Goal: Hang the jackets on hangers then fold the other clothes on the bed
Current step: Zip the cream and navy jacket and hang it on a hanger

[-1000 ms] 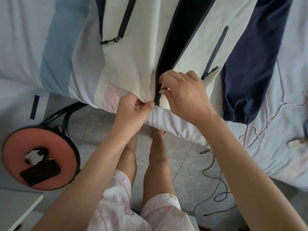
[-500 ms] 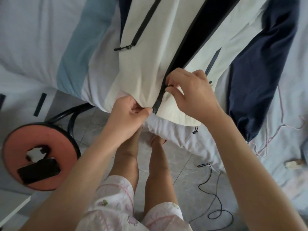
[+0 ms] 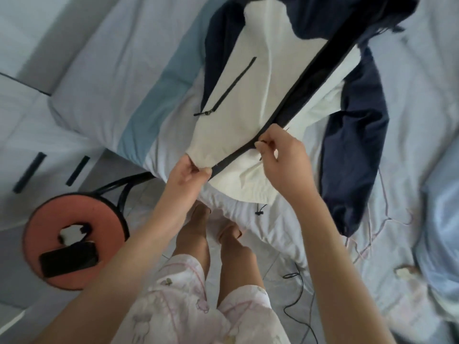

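A white jacket [image 3: 250, 100] with navy sleeves and a dark front zipper lies front-up on the bed [image 3: 119, 78], its hem at the bed's near edge. My left hand [image 3: 187, 172] pinches the hem at the bottom of the zipper. My right hand [image 3: 283, 160] pinches the zipper pull a short way up the track; below it the zipper is joined, above it the front is open. A thin pink hanger [image 3: 380, 219] lies on the bed to the right, partly under the navy sleeve [image 3: 352, 160].
A round orange stool [image 3: 74, 244] with a black phone [image 3: 68, 259] on it stands on the floor at left. White drawers [image 3: 29, 150] are behind it. A black cable [image 3: 298, 294] trails on the tiles. Pale blue cloth [image 3: 437, 234] lies at the bed's right edge.
My right hand has drawn the zipper pull up the track away from the hem, closing its lower part. The view has tilted up, showing more of the jacket.
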